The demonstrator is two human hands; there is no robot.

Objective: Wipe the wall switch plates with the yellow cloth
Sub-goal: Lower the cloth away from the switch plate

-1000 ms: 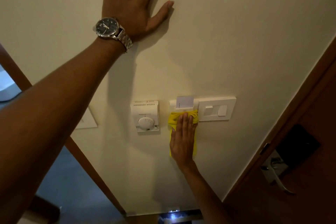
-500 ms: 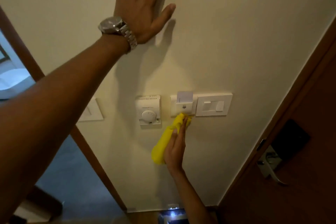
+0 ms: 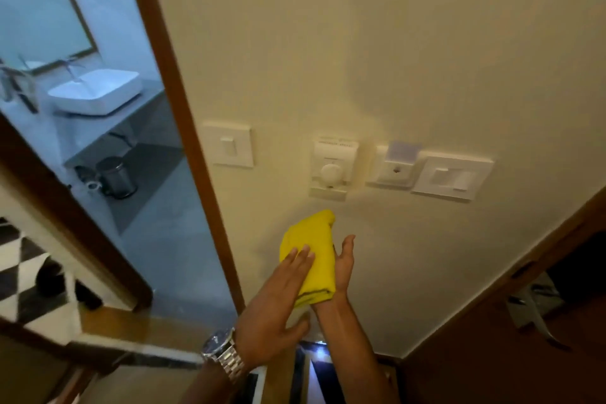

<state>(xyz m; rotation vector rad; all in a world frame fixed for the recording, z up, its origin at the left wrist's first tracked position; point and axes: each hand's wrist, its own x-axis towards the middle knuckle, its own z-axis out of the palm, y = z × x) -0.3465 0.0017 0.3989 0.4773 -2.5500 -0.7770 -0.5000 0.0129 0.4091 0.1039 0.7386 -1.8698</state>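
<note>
The yellow cloth [image 3: 311,256] lies on the open right hand [image 3: 342,267] below the switch plates [image 3: 452,176], the flat left hand [image 3: 278,308] touching it; better to refold it before wiping

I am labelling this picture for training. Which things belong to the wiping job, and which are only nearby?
For the job: yellow cloth, left hand, right hand, single switch plate, card switch plate, wide switch plate.

Only nearby: thermostat, basin, bin, door handle.

Dim warm light on wall [image 3: 393,43], cooler blue through doorway, soft motion blur, perhaps wide-angle bending
</note>
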